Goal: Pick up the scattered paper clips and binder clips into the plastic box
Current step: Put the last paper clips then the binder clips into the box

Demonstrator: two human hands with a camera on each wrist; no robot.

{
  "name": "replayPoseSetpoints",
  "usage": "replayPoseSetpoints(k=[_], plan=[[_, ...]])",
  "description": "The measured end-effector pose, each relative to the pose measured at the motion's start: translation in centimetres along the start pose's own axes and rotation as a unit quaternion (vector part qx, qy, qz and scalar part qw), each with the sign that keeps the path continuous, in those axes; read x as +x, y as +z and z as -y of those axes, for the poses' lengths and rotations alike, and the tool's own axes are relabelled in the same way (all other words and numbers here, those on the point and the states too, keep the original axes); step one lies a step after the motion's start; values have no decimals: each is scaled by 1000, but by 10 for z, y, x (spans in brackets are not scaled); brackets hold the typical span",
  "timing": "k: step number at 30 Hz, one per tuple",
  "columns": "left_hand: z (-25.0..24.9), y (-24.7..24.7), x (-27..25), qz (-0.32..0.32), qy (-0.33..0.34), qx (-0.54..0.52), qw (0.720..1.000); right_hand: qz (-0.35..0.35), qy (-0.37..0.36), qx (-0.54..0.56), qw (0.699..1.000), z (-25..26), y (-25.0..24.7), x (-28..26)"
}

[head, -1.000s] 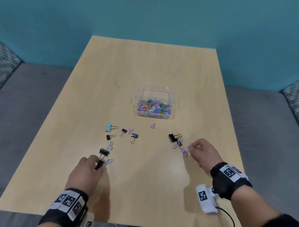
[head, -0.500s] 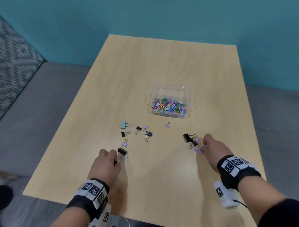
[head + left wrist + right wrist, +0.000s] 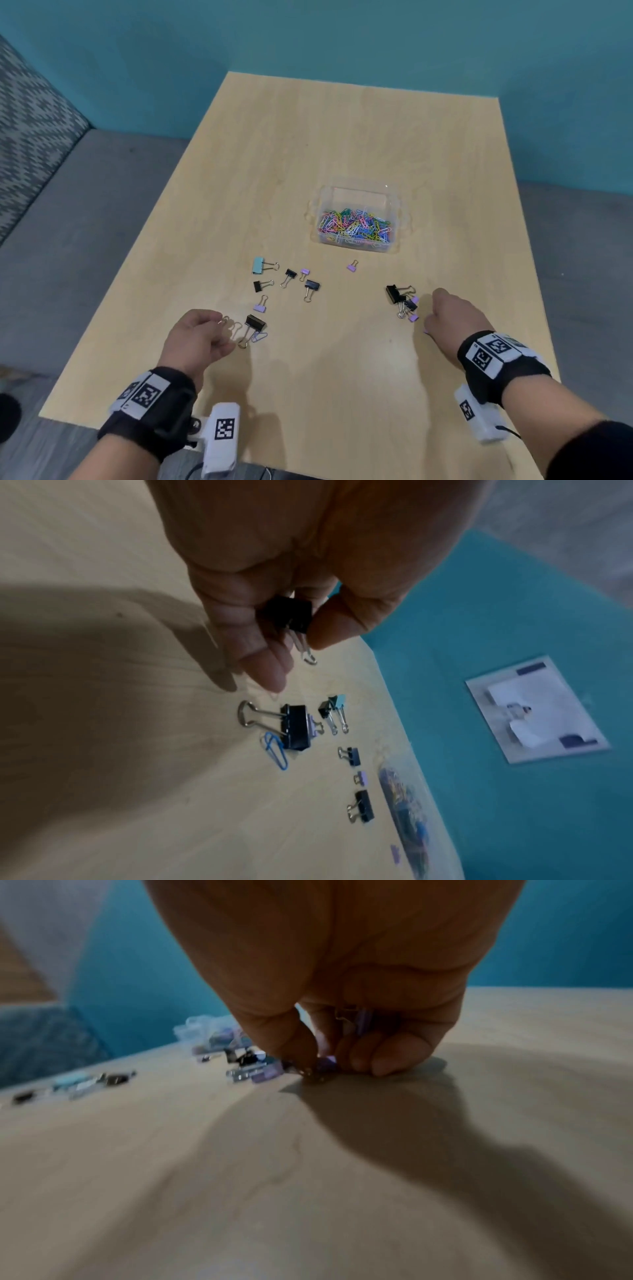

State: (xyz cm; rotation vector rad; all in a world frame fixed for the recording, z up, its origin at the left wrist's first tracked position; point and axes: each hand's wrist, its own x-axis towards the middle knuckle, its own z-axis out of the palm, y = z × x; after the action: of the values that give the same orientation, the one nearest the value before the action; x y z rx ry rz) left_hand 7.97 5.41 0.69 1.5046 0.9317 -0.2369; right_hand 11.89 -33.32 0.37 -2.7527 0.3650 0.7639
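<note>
My left hand point(image 3: 222, 332) hovers just above the table and pinches a small black binder clip point(image 3: 289, 615) between thumb and fingers. Its wire handles point(image 3: 224, 320) stick out. Just right of it lie a bigger black binder clip point(image 3: 255, 323) and a blue paper clip point(image 3: 259, 336). My right hand point(image 3: 428, 322) is down on the table. There it pinches a small purple binder clip point(image 3: 325, 1064), with more purple tucked in the palm. A clump of black and purple clips point(image 3: 399, 296) lies by its fingertips. The clear plastic box point(image 3: 359, 192) holds several coloured paper clips.
Loose on the wooden table point(image 3: 342, 394) are a light blue binder clip point(image 3: 257, 265), several small black and purple ones around point(image 3: 290, 273), and a lone purple clip point(image 3: 351, 267) in front of the box. Grey floor and a teal wall surround the table.
My left hand has lifted off the table with the small black binder clip, leaving the bigger black one lying. The right hand stays low at the purple clips. The head view has shifted.
</note>
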Motion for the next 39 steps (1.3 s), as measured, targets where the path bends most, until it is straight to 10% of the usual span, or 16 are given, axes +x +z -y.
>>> replayPoseSetpoints(k=[8,12,17,20,22,25,27,33,39], plan=[[-5,25,3,-28,117,266,956,-11,-9,-52,999,-3,2,3],[-5,34,-1,-26,171,429,887,-50,43,197,978,-22,7,6],[1,41,8,12,183,512,839,24,162,758,632,-36,5,-11],[-3,43,6,10,191,542,818,81,175,805,561,-39,5,-16],[-7,43,5,-2,189,524,830,68,183,772,605,-33,2,-16],[-13,38,4,-31,180,425,887,-2,110,485,868,-23,1,-18],[-20,38,5,-24,161,306,938,-6,27,187,982,-14,3,-22],[-72,79,14,65,138,110,982,28,-36,32,998,-4,9,-16],[-146,172,32,61,312,364,876,34,-58,-13,998,-1,3,-16]])
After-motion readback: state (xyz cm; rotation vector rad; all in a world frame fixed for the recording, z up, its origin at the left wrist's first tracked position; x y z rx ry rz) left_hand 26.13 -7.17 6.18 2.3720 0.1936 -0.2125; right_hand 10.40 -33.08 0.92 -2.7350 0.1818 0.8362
